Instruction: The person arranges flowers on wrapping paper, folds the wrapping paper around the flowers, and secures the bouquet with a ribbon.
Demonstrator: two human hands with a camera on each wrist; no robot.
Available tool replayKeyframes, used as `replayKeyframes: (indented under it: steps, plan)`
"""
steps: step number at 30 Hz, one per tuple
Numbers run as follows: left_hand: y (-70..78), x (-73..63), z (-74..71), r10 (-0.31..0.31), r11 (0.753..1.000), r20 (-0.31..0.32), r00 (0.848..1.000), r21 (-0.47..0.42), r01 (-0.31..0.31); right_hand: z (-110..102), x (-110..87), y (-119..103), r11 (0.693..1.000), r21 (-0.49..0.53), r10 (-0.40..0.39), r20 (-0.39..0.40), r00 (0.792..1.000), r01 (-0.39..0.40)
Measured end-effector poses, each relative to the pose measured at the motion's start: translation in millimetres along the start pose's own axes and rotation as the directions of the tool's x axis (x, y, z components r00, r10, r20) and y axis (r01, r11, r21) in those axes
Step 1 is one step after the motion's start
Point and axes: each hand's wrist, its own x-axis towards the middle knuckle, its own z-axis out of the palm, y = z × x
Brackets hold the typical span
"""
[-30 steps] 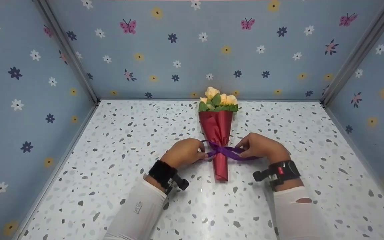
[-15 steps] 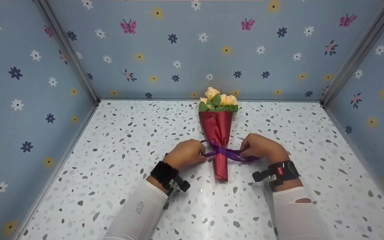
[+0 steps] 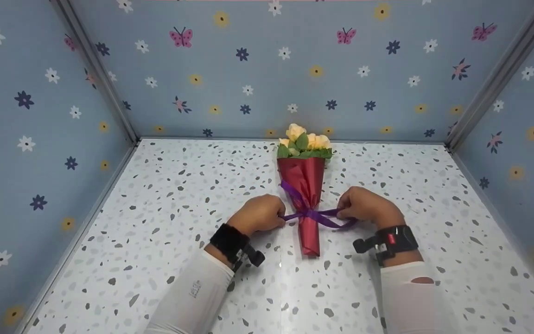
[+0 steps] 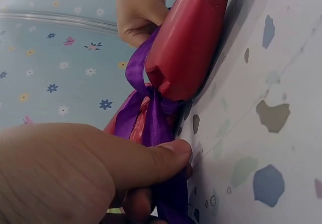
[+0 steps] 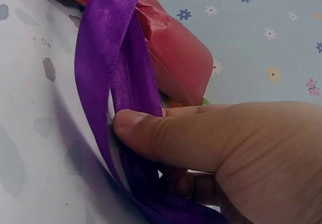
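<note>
A bouquet of cream-yellow flowers in dark red wrapping lies on the tabletop, blooms toward the back wall. A purple ribbon is tied round its narrow part, with a knot at the front. To the left of it, my left hand pinches one ribbon strand; the left wrist view shows the thumb pressed over the ribbon. On the right side, my right hand pinches a ribbon loop, seen closely as purple ribbon in the right wrist view. Another ribbon strand slants up-left across the wrapping.
The speckled white tabletop spreads around the bouquet. Blue flower-patterned panels rise at the back and both sides, joined by grey corner strips. Each wrist wears a black strap with a small mount.
The ribbon loop at left has come away from my left hand's side, and its strand now lies over the wrapping. The right loop looks narrower. Both hands stay almost in place.
</note>
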Motion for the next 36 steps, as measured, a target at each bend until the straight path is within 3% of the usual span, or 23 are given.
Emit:
replayKeyframes:
  steps: [9, 13, 16, 18, 21, 24, 30, 36]
  plan:
    - [-0.5, -2.2, 0.3, -0.028, 0.999, 0.012, 1.0, -0.019, 0.028, 1, 0.0, -1, 1.0, 0.008, 0.004, -0.003, 1.0, -0.004]
    - [7.2, -5.1, -4.1, -0.045, 0.998, -0.019, 0.999, -0.04, 0.044, -2, -1.2, -3, 0.999, 0.034, -0.02, 0.003, 1.0, 0.02]
    - [22.4, -4.4, -5.4, 0.005, 1.0, -0.082, 0.997, -0.03, -0.007, -2, 0.4, -3, 0.999, 0.028, -0.031, 0.004, 1.0, 0.031]
    - [35.0, -2.3, -2.6, 0.074, 0.997, -0.103, 0.992, 0.002, -0.074, -1, 2.3, -2, 0.999, 0.013, -0.03, 0.006, 1.0, 0.03]
    - [50.6, 1.9, 5.7, 0.16, 0.986, -0.09, 0.983, 0.071, -0.154, 2, 5.0, 0, 0.999, -0.017, -0.03, 0.006, 1.0, 0.03]
    - [57.3, 4.8, 14.2, 0.17, 0.978, -0.051, 0.984, 0.131, -0.162, 3, 6.6, 0, 0.998, -0.041, -0.042, 0.004, 0.999, 0.042]
    - [54.3, 3.9, 11.8, 0.176, 0.977, -0.054, 0.983, 0.136, -0.167, 2, 6.5, -1, 0.998, -0.048, -0.045, 0.005, 0.999, 0.045]
    - [37.5, -5.4, -6.6, 0.153, 0.988, -0.012, 0.988, 0.0, -0.153, 1, 3.8, -2, 0.998, -0.042, -0.04, 0.001, 0.999, 0.04]
